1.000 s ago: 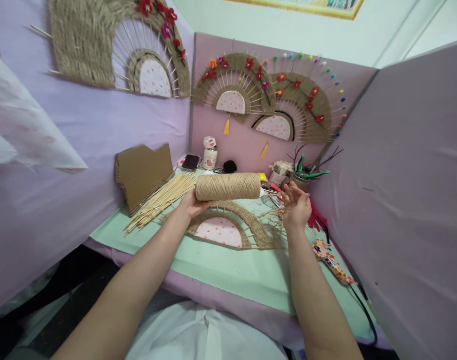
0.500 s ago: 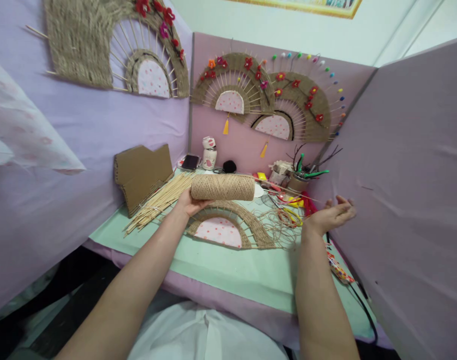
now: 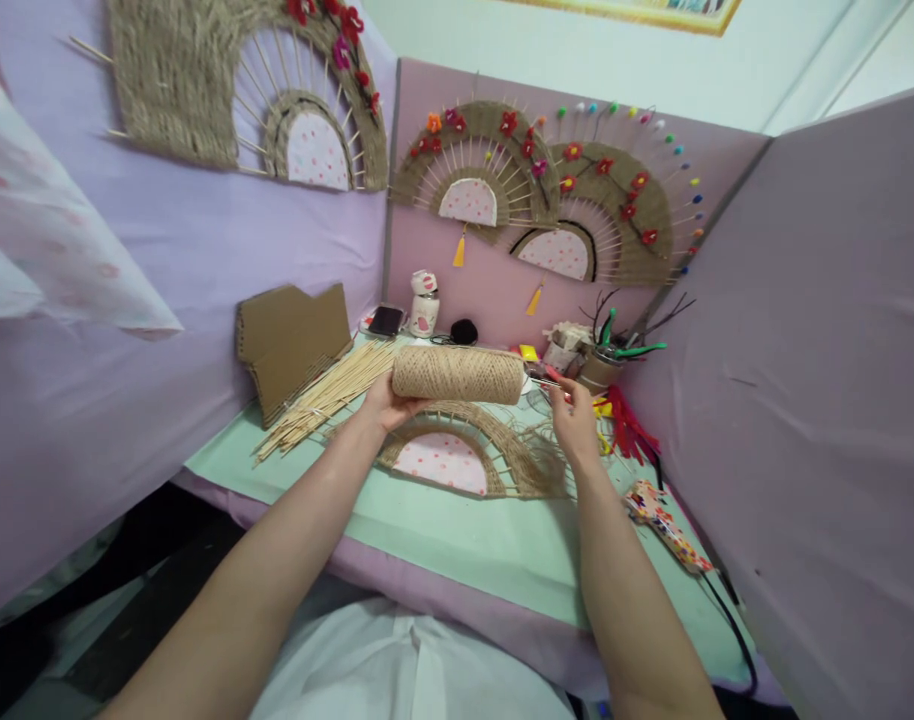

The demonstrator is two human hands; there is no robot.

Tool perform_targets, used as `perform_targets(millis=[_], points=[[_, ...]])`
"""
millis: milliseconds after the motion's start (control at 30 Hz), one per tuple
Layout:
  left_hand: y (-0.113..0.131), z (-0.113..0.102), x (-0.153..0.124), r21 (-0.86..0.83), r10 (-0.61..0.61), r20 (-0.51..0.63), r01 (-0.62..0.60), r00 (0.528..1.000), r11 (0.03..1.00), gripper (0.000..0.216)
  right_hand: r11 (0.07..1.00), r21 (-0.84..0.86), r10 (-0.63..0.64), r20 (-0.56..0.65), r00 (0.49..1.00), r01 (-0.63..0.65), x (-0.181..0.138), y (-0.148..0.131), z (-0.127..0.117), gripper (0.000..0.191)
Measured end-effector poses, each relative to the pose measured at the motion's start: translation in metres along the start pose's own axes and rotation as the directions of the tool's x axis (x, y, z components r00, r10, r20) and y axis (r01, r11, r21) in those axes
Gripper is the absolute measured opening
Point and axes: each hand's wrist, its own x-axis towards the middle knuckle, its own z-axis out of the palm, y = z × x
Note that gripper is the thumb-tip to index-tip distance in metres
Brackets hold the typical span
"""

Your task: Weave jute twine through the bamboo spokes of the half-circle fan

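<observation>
My left hand [image 3: 386, 402] grips the left end of a thick roll of jute twine [image 3: 457, 374], held level above the table. My right hand [image 3: 575, 420] is just off the roll's right end, its fingers drawn together in a pinch; what they hold is too small to make out. Under the roll lies a half-woven fan [image 3: 494, 440] with a pink dotted centre and stick ribs. Loose twine [image 3: 547, 440] is tangled beside my right hand.
Bamboo sticks [image 3: 322, 395] and cardboard pieces [image 3: 292, 340] lie at the left of the green mat [image 3: 457, 540]. A cup of tools [image 3: 599, 365], red strands [image 3: 629, 425] and a patterned tool with a black cord [image 3: 663, 520] sit at the right. Finished fans [image 3: 476, 170] hang on the partitions.
My right hand swung out to the right with an open palm, then came back to the roll's right end with its fingers pinched. The left hand kept the roll nearly still.
</observation>
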Motion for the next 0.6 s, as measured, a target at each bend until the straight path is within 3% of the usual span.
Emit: perform_targets(millis=[67, 133, 233, 400, 500, 600], points=[[-0.003, 0.0, 0.0, 0.026, -0.017, 0.001, 0.017, 1.0, 1.0, 0.038, 0.974, 0.225, 0.0, 0.127, 0.992, -0.029, -0.007, -0.008, 0.012, 0.048], [-0.007, 0.001, 0.0, 0.048, -0.033, -0.001, 0.033, 0.999, 0.998, 0.038, 0.883, 0.452, 0.009, 0.248, 0.969, -0.124, -0.017, -0.016, 0.025, 0.054], [-0.01, 0.001, -0.001, 0.061, -0.059, 0.011, 0.058, 0.998, 0.996, 0.037, 0.735, 0.607, 0.041, 0.405, 0.913, -0.302, -0.03, -0.026, 0.041, 0.064], [-0.009, 0.001, -0.002, 0.006, -0.05, 0.063, 0.05, 0.997, 0.999, 0.039, 0.574, 0.63, 0.1, 0.58, 0.809, -0.522, -0.035, -0.034, 0.043, 0.068], [-0.007, -0.001, -0.001, -0.034, -0.01, 0.065, 0.012, 0.998, 0.999, 0.04, 0.606, 0.558, 0.098, 0.656, 0.749, -0.567, -0.035, -0.031, 0.039, 0.063], [-0.004, -0.003, 0.001, -0.066, 0.03, 0.054, -0.027, 0.998, 0.997, 0.04, 0.669, 0.531, 0.096, 0.633, 0.769, -0.52, -0.036, -0.03, 0.037, 0.044]])
